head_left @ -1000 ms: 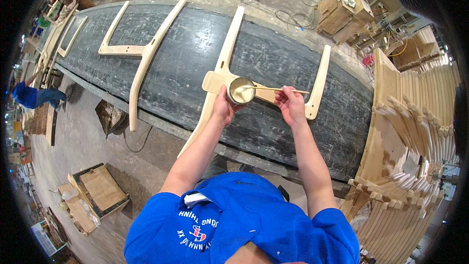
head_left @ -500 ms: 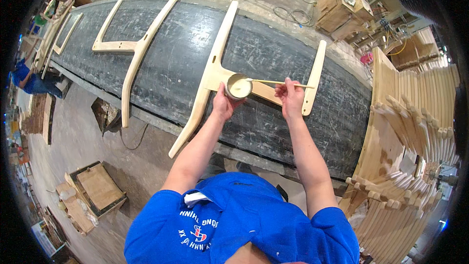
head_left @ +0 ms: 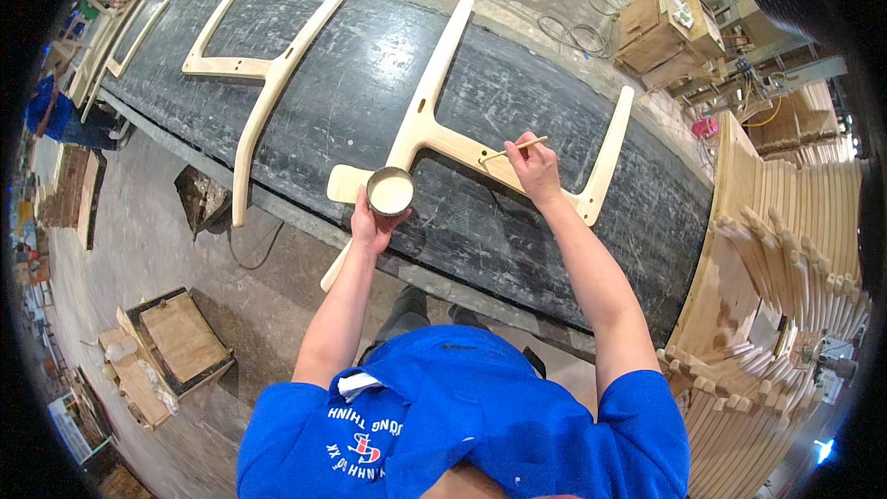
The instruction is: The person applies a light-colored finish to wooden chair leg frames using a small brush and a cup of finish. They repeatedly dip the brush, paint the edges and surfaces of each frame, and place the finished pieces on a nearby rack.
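Frame [head_left: 434, 129] of pale smooth wood, long and branching, lies flat on the dark scuffed worktop [head_left: 351, 102]. Right hand [head_left: 534, 169] pinches a thin stick [head_left: 516, 149] at its slot; left hand [head_left: 372, 225] grips a round tin [head_left: 390, 191] of creamy glue.

We wear a bright blue short-sleeved shirt with white and red printing across the chest at the lower middle of the frame. Both forearms are bare, and our left hand [head_left: 374, 225] and right hand [head_left: 534, 169] are ungloved.
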A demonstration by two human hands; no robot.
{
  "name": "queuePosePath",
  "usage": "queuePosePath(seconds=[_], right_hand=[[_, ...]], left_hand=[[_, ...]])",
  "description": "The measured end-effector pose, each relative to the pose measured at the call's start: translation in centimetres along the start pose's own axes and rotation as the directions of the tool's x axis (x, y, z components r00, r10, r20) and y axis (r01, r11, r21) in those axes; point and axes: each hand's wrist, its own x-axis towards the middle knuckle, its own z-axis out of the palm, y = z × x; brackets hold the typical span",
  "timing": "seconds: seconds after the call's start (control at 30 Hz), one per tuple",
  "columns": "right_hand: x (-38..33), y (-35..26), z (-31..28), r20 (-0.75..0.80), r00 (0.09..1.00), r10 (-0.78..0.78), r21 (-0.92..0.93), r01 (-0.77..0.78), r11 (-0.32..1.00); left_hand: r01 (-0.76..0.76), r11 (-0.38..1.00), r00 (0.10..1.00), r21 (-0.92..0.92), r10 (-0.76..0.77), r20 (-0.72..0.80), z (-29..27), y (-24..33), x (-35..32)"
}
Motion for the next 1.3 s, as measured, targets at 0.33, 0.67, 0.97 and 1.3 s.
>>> queuePosePath(seconds=[0.33,0.67,0.97,1.3], right_hand=[[2.1,-1.0,0.4,0.068,0.995,-0.068,-0.052,0.071,0.996],[3.6,-1.0,1.1,0.202,0.978,-0.046,-0.061,0.059,0.996],[6.5,-1.0,-0.4,0.547,0.79,-0.278,0.014,0.324,0.946],[0.1,-3.3,-6.9,0.236,0.968,-0.083,0.282,0.013,0.959]], left_hand=[[0.004,1.0,0.998,0.002,-0.004,0.061,-0.1,1.4,-0.6],[0.041,0.999,0.997,0.019,-0.042,0.064,0.6,1.4,-1.0],[0.048,0.999,0.999,0.026,-0.048,0.009,1.1,1.7,-1.5],[0.029,0.997,0.999,0.076,-0.032,0.037,6.1,-4.3,1.4]])
